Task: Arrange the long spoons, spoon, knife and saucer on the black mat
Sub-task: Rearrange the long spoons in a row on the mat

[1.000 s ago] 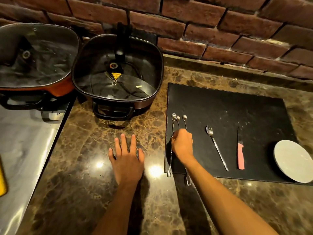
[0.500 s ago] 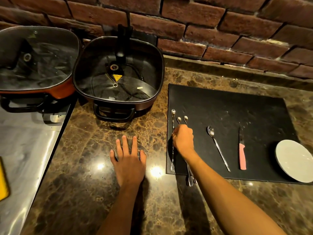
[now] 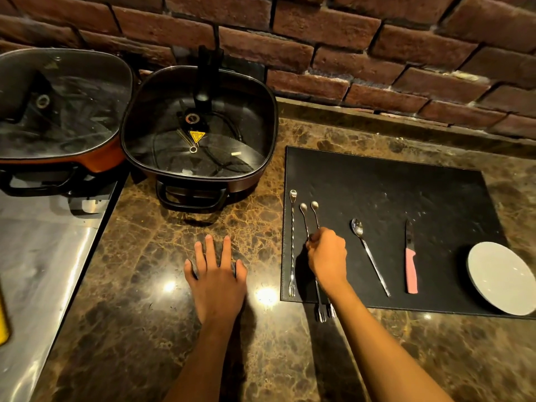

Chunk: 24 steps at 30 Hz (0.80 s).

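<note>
Fingers of the right hand [image 3: 327, 258] pinch the stems of two long spoons [image 3: 311, 219] lying side by side near the left edge of the black mat [image 3: 406, 192]; this grip is clenched on both of them, and their forked ends stick out past the mat's near edge over the brown marble table [image 3: 145, 314]. A third long spoon [image 3: 292, 242] lies free just to their left, wholly on the mat, bowl pointing away toward the wall. The left hand [image 3: 216, 280] rests flat on the table, fingers spread, its grip released and holding nothing. To the right of the pinching hand, a shorter spoon [image 3: 369, 256] lies slanted on the mat, then a knife [image 3: 411, 261] with a pink handle, blade pointing away. A white saucer [image 3: 497, 277] sits at the mat's near right corner, overhanging the edge. Two lidded electric pans [image 3: 200, 132] stand at the back left, against a brick wall [image 3: 319, 39].
</note>
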Available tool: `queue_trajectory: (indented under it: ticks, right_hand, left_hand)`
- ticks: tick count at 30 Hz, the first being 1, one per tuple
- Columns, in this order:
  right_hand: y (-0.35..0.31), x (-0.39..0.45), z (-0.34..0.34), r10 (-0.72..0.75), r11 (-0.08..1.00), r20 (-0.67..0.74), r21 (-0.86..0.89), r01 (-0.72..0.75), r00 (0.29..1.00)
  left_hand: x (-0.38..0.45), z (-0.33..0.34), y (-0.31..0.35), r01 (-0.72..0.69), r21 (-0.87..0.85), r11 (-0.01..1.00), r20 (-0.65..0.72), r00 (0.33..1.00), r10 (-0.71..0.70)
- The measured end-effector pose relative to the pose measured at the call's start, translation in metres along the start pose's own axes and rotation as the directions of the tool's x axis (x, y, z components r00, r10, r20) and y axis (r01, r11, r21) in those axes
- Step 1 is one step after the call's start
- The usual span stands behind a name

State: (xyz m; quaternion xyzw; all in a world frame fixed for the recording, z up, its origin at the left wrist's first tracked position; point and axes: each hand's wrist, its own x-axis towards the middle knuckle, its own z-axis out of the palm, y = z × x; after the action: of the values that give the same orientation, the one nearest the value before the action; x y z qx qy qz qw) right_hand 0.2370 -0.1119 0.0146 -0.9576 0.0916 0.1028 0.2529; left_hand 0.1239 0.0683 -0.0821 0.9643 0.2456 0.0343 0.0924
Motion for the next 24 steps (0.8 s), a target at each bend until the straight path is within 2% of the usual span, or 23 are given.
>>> queue_trajectory:
  ticks: [3,8,24]
  right_hand:
    - [0.008,-0.012,-0.002,-0.002,0.995,0.037,-0.098,0.006,0.999]
    - [0.005,-0.01,-0.002,-0.039,0.985,0.056,-0.163,0.048,0.998]
    - [-0.014,0.023,0.003,-0.051,0.995,0.052,-0.084,0.055,0.997]
  left_hand:
    - [0.0,-0.001,0.0,-0.003,-0.003,1.0,0.005,1.0,0.003]
    - [-0.001,-0.005,0.001,-0.005,-0.009,1.0,0.008,1.0,0.005]
    - [-0.001,-0.008,0.002,0.0,-0.015,1.0,0.023,1.0,0.0]
